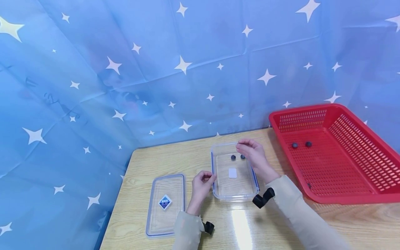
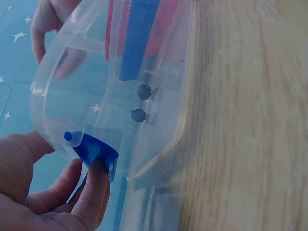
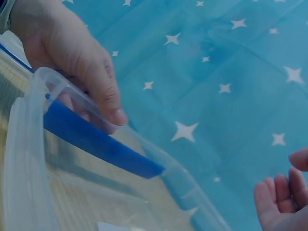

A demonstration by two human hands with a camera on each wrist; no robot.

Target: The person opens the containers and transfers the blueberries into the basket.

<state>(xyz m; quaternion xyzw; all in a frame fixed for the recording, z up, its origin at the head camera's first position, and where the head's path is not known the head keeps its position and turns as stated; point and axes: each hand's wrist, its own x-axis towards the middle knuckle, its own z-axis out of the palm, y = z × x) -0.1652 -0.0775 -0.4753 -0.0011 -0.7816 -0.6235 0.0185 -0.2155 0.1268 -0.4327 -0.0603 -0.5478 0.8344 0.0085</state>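
Note:
A clear plastic food box (image 1: 235, 197) with blue side latches stands on the table. Inside lie two small dark round balls (image 1: 233, 157), side by side towards the far end; a white square label (image 1: 232, 173) shows on the bottom. My left hand (image 1: 200, 189) pinches the box's left rim, fingertips against the blue latch (image 2: 96, 149). Over the far right corner of the box is my right hand (image 1: 257, 158), its fingers loosely bent. Nothing shows between them in the right wrist view, where that hand is partly cut off.
Left of the box, its clear lid (image 1: 168, 222) with a blue sticker lies flat. To the right, a red plastic basket (image 1: 353, 199) holds a few more dark balls (image 1: 308, 144). A blue star-patterned cloth (image 1: 187, 90) hangs behind the wooden table (image 1: 134, 194).

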